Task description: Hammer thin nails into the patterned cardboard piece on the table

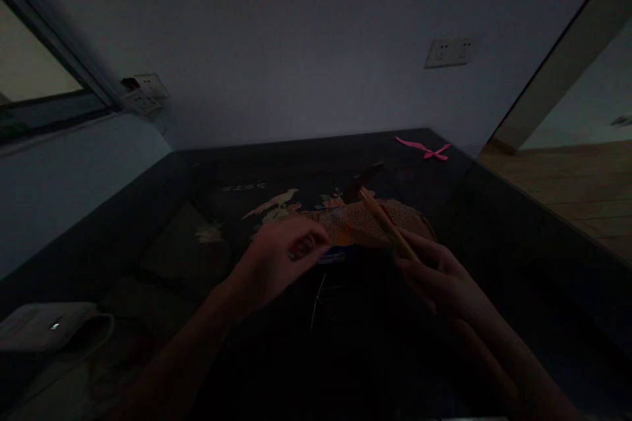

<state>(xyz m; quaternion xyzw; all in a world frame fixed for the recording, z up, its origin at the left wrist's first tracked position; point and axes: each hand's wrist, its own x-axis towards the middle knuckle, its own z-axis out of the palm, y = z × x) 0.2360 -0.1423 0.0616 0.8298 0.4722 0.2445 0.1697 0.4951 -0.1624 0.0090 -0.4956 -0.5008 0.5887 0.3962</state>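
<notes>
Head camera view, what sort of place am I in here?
Probably a dim room in a home, though an office is possible: there's a paired wall socket on the plain wall, what looks like a window at left, and a wood-look floor at right.

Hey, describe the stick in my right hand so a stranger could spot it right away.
Find the dark table against the wall, then the right hand over it. The stick runs from that hand's fingers, slanting up and to the left. It is slim and light brown, unlike the broad, dark-dotted piece behind it.
</notes>
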